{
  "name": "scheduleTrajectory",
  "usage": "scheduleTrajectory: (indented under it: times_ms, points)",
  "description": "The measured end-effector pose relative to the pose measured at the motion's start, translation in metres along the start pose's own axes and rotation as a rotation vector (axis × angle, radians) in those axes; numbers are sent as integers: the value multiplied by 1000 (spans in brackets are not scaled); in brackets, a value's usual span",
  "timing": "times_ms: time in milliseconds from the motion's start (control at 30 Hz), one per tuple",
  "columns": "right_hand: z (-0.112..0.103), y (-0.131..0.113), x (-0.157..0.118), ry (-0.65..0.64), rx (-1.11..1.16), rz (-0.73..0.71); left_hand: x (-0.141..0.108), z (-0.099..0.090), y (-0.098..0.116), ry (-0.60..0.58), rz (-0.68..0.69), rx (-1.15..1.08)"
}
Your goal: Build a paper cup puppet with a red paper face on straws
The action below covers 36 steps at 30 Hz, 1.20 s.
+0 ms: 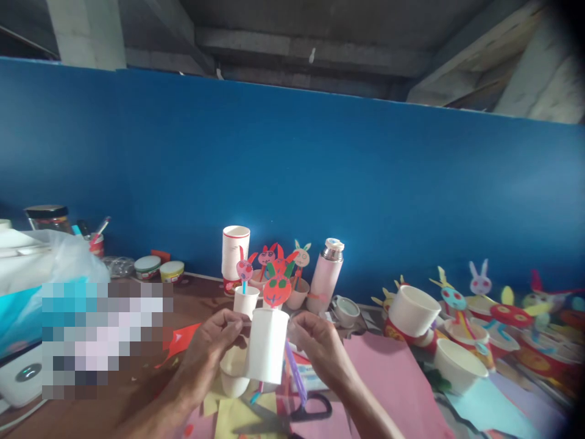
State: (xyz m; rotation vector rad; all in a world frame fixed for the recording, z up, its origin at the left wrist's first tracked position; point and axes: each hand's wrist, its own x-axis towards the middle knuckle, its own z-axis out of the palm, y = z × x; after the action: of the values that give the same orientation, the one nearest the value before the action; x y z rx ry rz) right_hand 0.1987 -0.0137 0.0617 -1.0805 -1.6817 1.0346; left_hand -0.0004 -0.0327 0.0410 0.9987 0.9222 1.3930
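A white paper cup (267, 350) is upside down or tilted, I cannot tell which, in front of me between my two hands. Above its top edge shows a red paper rabbit face (276, 291) with green eyes and ears. My left hand (218, 334) pinches at the cup's left side, thumb and forefinger together. On the opposite side, the bent fingers of my right hand (315, 338) meet the cup's edge; their tips are partly hidden. Below lie black-handled scissors (315, 407) and purple strips (297, 375). Another white cup (234, 372) stands behind my left fingers.
Behind are stacked paper cups (236, 251), rabbit-face cups (247, 299) and a pink thermos (325, 277). Pink paper (388, 378) covers the right side, beside several decorated cups (466, 332). Left are a plastic bag (86, 262) and round tubs (147, 267). A blue partition (292, 164) closes the back.
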Motion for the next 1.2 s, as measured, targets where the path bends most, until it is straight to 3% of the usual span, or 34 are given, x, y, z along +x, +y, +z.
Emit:
scheduleTrajectory:
  times_ms: [367,667,967,1200]
  points:
    - [-4,5,1,-38,71,21,8,-7,3,-126,6,-178]
    - [-1,12,3,-37,163,10,4,-11,3,-261,-2,-97]
    - [1,3,0,-70,170,4,7,-18,11,-208,42,7]
    - [2,8,0,-101,185,-29,7,-17,11,-236,-19,48]
